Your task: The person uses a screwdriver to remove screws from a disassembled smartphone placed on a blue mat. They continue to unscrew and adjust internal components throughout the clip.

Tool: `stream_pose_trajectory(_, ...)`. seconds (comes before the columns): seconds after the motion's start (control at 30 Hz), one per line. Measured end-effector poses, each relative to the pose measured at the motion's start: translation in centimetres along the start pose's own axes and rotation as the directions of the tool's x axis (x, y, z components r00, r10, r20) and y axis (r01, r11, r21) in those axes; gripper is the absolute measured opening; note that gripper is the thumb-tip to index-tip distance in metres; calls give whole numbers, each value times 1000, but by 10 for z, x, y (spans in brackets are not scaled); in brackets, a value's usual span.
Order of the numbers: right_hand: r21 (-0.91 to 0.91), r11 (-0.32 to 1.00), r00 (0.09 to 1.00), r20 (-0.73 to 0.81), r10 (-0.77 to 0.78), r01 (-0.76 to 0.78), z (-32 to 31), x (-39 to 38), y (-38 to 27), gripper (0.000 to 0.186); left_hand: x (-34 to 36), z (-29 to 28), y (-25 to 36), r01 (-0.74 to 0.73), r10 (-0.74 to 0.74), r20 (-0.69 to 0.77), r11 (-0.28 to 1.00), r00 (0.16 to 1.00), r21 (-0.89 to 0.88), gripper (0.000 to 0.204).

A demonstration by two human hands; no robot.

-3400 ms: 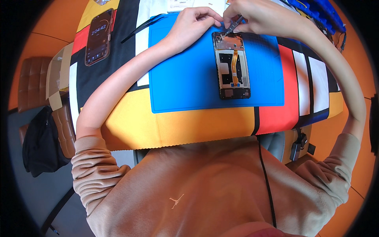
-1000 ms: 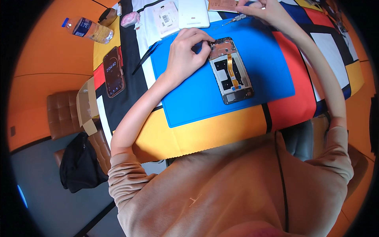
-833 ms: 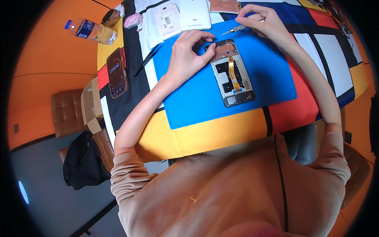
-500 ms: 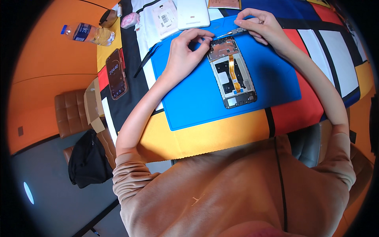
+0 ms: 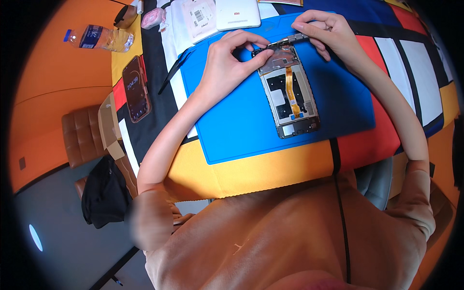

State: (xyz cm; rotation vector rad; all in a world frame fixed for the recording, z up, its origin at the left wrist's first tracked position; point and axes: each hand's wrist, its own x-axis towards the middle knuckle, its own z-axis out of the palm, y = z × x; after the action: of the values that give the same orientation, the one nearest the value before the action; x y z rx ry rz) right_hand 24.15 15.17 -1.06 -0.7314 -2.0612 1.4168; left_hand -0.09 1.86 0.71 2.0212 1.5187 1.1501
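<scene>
An opened phone (image 5: 289,96), showing a metal plate at its top and an orange ribbon cable, lies on a blue mat (image 5: 340,111). My left hand (image 5: 231,65) is at its upper left corner, fingers curled and thumb against the top, gripping that end. My right hand (image 5: 331,38) is closed on a slim silver screwdriver (image 5: 297,38), which points down and left at the phone's top edge, close to my left fingertips; exactly where its tip rests is too small to tell.
Left of the mat are a phone with lit screen (image 5: 136,89), a water bottle (image 5: 108,39), a pink object (image 5: 151,19) and a black strap (image 5: 171,72). A white device (image 5: 238,12) and pale package (image 5: 200,21) lie behind. An open cardboard box (image 5: 111,128) stands left.
Since a second ago my right hand has come down with the screwdriver from beyond the mat's back edge to the phone's top. My left thumb has shifted right onto the phone.
</scene>
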Motion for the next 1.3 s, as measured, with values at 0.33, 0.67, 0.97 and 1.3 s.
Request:
stream_pose_trajectory(0.33, -7, 999, 999, 21, -34, 34, 1, -2, 0, 27, -1, 1, -1, 7, -7, 8, 1000, 1000, -31, 14)
stream_pose_trajectory(0.67, 15, 998, 996, 51, -67, 66, -1, -4, -5, 24, -1, -1, 1, 4, -4, 10, 999, 1000, -34, 13)
stream_pose_trajectory(0.97, 41, 987, 981, 109, -159, 155, 3, -3, -4, 28, -3, -1, -1, 74, -75, -2, 992, 997, -101, 14)
stream_pose_trajectory(1.3, 71, 981, 977, 98, -190, 183, 6, -4, -5, 27, -3, -1, -2, 6, -6, -18, 1000, 1000, -30, 24)
